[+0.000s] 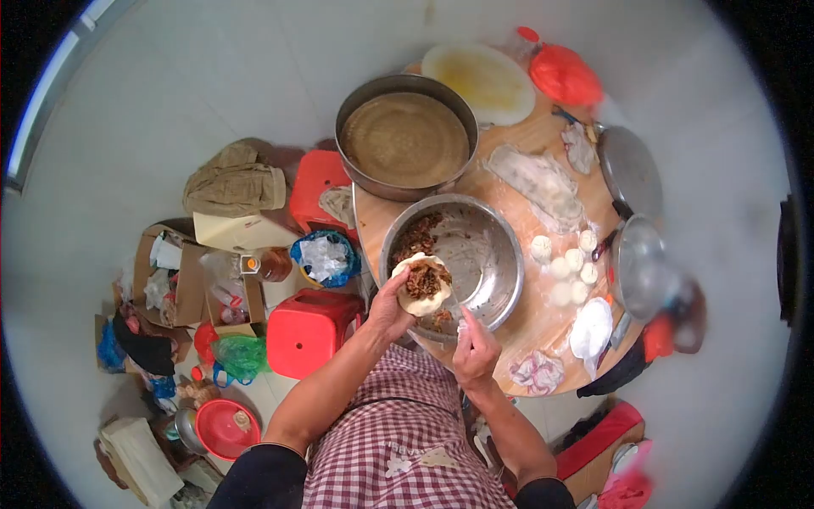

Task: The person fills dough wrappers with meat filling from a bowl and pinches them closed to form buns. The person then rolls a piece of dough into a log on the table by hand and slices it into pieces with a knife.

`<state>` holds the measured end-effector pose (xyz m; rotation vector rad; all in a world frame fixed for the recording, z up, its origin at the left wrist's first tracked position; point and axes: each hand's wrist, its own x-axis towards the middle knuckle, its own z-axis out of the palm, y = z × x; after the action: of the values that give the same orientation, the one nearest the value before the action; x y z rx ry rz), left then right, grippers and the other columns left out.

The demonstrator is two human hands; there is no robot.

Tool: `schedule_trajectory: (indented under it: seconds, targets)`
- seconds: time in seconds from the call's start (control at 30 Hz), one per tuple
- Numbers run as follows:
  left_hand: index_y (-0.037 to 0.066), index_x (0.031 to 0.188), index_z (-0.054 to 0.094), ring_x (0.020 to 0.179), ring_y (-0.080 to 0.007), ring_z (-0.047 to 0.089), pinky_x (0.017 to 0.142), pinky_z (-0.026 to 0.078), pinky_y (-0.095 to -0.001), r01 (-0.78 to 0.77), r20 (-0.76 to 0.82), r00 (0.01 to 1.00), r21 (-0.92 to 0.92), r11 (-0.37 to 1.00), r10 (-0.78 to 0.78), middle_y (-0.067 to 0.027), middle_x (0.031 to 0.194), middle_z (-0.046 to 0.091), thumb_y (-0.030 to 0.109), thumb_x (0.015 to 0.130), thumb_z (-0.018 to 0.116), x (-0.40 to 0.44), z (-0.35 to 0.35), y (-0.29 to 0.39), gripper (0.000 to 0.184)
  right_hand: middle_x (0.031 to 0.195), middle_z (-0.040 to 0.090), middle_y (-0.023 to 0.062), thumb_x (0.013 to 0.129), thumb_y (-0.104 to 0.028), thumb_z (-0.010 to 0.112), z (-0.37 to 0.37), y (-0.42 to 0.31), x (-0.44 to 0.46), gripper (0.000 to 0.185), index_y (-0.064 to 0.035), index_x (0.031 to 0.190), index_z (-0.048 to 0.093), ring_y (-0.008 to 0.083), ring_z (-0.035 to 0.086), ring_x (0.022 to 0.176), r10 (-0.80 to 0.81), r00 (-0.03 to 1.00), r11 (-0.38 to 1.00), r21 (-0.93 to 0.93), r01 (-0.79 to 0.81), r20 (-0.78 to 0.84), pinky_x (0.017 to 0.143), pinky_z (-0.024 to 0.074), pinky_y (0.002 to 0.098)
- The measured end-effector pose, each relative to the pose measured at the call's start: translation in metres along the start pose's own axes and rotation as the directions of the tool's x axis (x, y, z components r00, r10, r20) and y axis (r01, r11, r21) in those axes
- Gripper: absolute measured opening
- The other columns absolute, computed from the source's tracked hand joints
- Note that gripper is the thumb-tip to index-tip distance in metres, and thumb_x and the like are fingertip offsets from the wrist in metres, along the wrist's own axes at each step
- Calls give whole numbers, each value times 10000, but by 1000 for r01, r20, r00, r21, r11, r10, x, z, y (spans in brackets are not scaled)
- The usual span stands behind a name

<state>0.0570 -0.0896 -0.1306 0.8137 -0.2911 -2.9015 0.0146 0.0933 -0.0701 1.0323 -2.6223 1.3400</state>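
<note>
My left hand [388,312] holds a round dough wrapper [421,306] from its left side, above the near part of a metal mixing bowl [500,284]. Brown chopped filling [426,280] is heaped in the wrapper's middle. Closed around a thin metal utensil [459,307], my right hand [476,349] is just right of the wrapper; the utensil's working end is hard to make out. More filling [415,235] clings to the bowl's left inner wall. Right of the bowl, several small dough pieces [560,268] lie on the floured wooden table [530,318].
Behind the bowl stands a large round pan [407,140]. A long piece of dough [543,188] lies farther right. A metal pot [640,263] and a crumpled cloth [538,373] are near the right edge. Red stools [305,335] and boxes [170,284] stand on the left.
</note>
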Motion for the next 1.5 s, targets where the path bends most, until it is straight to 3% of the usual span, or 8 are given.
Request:
schedule_trajectory:
  seconds: [0.37,0.57,0.7,1.0,1.1,1.17,1.27,1.5]
  targets:
    - [67,1342,527,1130,-282,660,993,558,-473,-49,-92,994,61,997,54,-128,1253,653,231,985,634,-5,-10,21,406,893,707,254,955,-93,518,-11,51,9,322,38,1203,674,364,716,831,464,881,880,67,-470,90,731,539,422]
    - [82,1363,512,1156,-274,658,982,568,-441,-127,-92,986,143,982,141,-122,1291,640,322,1006,623,-11,-45,35,444,762,684,246,950,-165,506,8,121,4,259,-8,925,710,431,682,733,371,859,825,-549,-131,353,680,540,506]
    - [96,1378,505,1175,-272,646,977,568,-431,-139,-115,980,180,974,161,-101,1300,639,388,977,646,-17,-70,45,516,798,705,233,884,-141,572,13,109,-6,187,-14,827,697,433,696,750,419,812,803,-584,-122,406,724,554,521]
    - [100,1406,474,1187,-274,641,974,574,-447,-178,-106,975,164,970,197,-103,1320,621,377,1027,566,-28,-90,50,478,815,694,248,865,-118,574,30,111,-16,207,-39,926,755,414,711,825,422,749,906,-206,-370,511,731,532,505]
    - [98,1366,523,1175,-272,644,971,569,-446,-185,-159,964,172,968,212,-95,1304,633,350,1009,614,-30,-84,49,447,700,685,169,903,-134,598,30,120,-16,209,-12,945,762,284,683,652,402,744,861,55,-505,534,602,502,437]
    - [100,1368,521,1180,-273,642,982,566,-450,-177,-133,972,140,974,195,-93,1311,629,352,1013,607,-29,-87,48,444,628,576,4,957,-140,609,24,115,-11,219,19,1012,750,105,518,527,597,474,566,79,-821,647,468,401,310]
    - [87,1376,509,1195,-273,634,1002,556,-449,-166,-121,975,149,975,185,-99,1316,625,366,1018,592,-28,-85,44,462,659,457,-86,993,-133,596,10,105,-4,240,43,1100,719,22,376,505,577,378,282,257,-924,724,421,282,221]
    - [60,1431,453,1287,-313,571,1084,485,-486,-124,-15,992,96,988,126,-148,1410,562,464,1009,556,-24,-58,23,593,675,519,-82,993,-121,586,-15,60,11,254,42,1150,703,30,431,530,544,510,305,409,-860,666,449,333,224]
